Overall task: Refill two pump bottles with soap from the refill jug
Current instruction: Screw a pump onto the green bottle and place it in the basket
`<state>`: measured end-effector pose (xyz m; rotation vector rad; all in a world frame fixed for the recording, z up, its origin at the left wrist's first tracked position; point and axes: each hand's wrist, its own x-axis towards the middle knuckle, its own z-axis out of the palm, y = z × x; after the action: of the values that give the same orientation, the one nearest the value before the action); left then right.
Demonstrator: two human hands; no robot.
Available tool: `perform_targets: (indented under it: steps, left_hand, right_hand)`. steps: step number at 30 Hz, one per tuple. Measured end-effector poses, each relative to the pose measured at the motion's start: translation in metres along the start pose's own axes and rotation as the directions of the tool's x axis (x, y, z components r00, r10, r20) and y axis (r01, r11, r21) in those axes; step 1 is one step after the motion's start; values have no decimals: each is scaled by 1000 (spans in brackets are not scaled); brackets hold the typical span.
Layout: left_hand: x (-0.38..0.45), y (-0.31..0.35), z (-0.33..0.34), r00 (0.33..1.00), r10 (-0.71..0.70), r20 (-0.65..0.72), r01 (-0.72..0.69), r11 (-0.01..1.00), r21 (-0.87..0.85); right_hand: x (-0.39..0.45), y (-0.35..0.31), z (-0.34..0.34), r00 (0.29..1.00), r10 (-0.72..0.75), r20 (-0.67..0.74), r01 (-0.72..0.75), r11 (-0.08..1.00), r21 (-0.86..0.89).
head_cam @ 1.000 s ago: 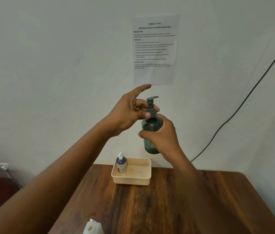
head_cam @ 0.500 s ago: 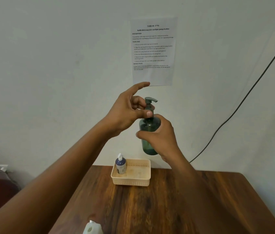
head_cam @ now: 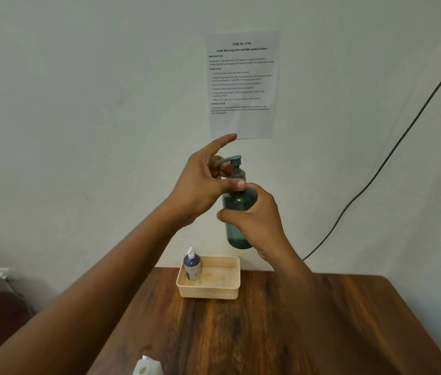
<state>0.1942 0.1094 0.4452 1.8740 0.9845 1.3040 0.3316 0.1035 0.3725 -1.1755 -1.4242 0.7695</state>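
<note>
Right hand (head_cam: 258, 220) wraps the body of the green pump bottle (head_cam: 237, 212), holding it upright in mid-frame, above the desk (head_cam: 308, 326). Left hand (head_cam: 203, 182) pinches the bottle's pump collar (head_cam: 238, 174), index finger stretched out. Below them, a beige basket (head_cam: 214, 289) on the desk holds a small blue bottle (head_cam: 192, 265). At the bottom edge, the white refill jug (head_cam: 147, 368) peeks in.

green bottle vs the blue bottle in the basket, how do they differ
The green bottle is held in the air by both hands; the blue bottle stands in the basket. The green bottle looks bigger, with a green pump; the blue bottle has a white top. Both are upright.
</note>
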Motion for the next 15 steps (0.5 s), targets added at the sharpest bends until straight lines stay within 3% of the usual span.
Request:
perform_targets:
  steps: [3, 5, 7, 11, 13, 15]
  left_hand:
    - [5, 4, -11, 972, -61, 228, 97, 984, -151]
    - [5, 5, -15, 948, -72, 310, 134, 974, -183]
    - [4, 5, -15, 958, -83, 275, 142, 969, -200]
    - [0, 1, 0, 999, -3, -47, 3, 1000, 16]
    - [0, 1, 5, 996, 44, -78, -37, 996, 85]
    - [3, 2, 0, 999, 27, -23, -24, 995, 94]
  right_hand:
    - [-1, 1, -3, 1000, 20, 10, -21, 1000, 20]
    - [-1, 2, -4, 1000, 16, 7, -16, 999, 33]
    - [-1, 0, -3, 1000, 4, 3, -4, 1000, 28]
    - [1, -4, -1, 1000, -26, -16, 26, 1000, -12]
    - [0, -4, -1, 999, -38, -13, 38, 999, -16]
    - [0, -3, -2, 999, -32, 6, 32, 999, -12]
